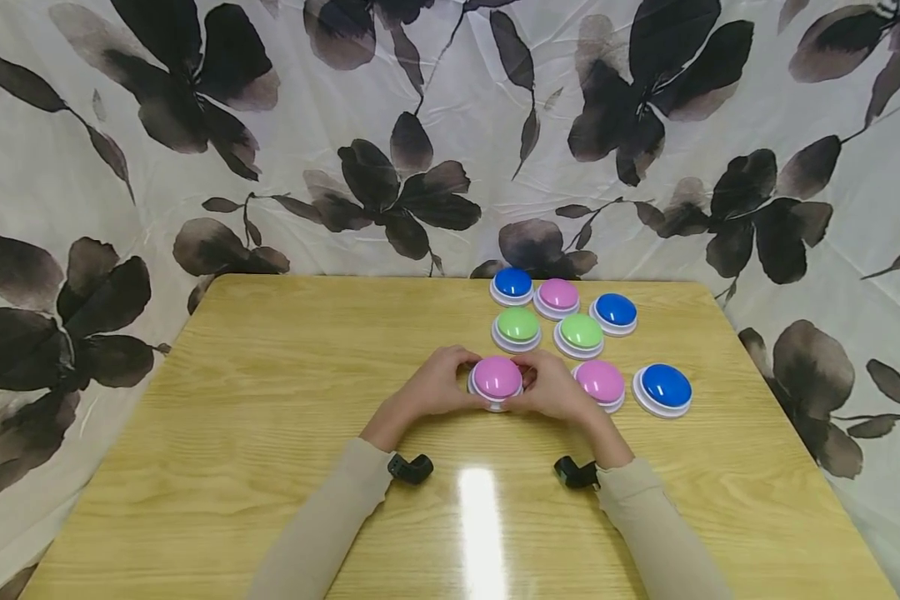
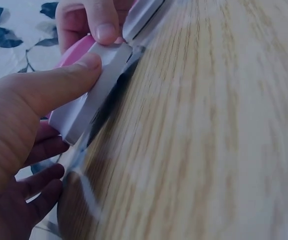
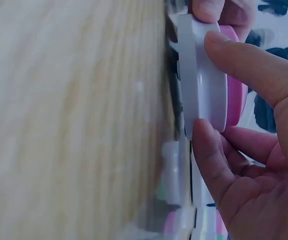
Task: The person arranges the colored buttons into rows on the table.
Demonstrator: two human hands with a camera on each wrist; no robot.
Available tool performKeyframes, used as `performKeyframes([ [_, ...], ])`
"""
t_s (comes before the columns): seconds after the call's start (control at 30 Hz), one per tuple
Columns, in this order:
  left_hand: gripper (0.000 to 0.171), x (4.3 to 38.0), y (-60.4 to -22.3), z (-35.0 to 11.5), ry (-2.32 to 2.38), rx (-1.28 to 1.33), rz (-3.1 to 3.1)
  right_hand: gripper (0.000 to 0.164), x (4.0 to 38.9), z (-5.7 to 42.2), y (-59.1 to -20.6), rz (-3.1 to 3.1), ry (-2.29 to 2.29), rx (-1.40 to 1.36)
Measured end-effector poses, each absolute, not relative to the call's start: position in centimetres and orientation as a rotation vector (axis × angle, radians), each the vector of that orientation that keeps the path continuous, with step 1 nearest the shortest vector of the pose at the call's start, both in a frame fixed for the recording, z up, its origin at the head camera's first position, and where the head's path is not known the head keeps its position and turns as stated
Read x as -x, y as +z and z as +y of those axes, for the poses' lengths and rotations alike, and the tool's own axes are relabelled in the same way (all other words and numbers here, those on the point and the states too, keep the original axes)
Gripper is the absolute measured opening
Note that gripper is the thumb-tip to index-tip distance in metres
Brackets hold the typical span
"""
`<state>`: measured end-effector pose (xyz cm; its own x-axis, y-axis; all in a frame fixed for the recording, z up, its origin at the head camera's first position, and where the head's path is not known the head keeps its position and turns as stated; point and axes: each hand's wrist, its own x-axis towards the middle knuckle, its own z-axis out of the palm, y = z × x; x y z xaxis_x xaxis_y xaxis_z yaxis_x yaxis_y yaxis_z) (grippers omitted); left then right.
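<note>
Both hands hold a pink push button point(image 1: 497, 378) with a white round base, in the middle of the table. My left hand point(image 1: 446, 382) grips its left side, and my right hand point(image 1: 551, 387) grips its right side. In the left wrist view the left thumb presses the white base point(image 2: 86, 95), while the lower fingers stay off it. The right wrist view shows the right thumb and fingers around the base point(image 3: 211, 82). Whether the base touches the tabletop I cannot tell. Just right of my right hand sits another pink button point(image 1: 600, 382), partly covered by that hand.
Behind the hands stand two green buttons point(image 1: 518, 326), a pink button point(image 1: 558, 295) and two blue buttons point(image 1: 512, 283). Another blue button point(image 1: 665, 387) lies at the right. The wooden table point(image 1: 307, 350) ends at a flowered cloth point(image 1: 390, 100).
</note>
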<state>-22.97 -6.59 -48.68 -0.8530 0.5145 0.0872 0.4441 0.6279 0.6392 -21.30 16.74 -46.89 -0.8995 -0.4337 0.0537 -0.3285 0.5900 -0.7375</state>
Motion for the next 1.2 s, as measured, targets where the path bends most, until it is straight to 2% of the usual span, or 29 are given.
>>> performKeyframes([
  [0.27, 0.078, 23.2, -48.4, -7.8, 1.037, -0.792, 2.732, 0.073, 21.8, 15.5, -46.4, 2.693, -1.164, 0.608],
  [0.77, 0.071, 26.0, -46.1, -11.0, 1.090, -0.719, 2.734, 0.071, 25.5, 12.2, -44.5, 2.652, -1.199, 0.593],
  [1.2, 0.070, 28.1, -45.6, -11.9, 1.050, -0.736, 2.749, 0.070, 27.6, 11.0, -43.8, 2.650, -1.131, 0.557],
])
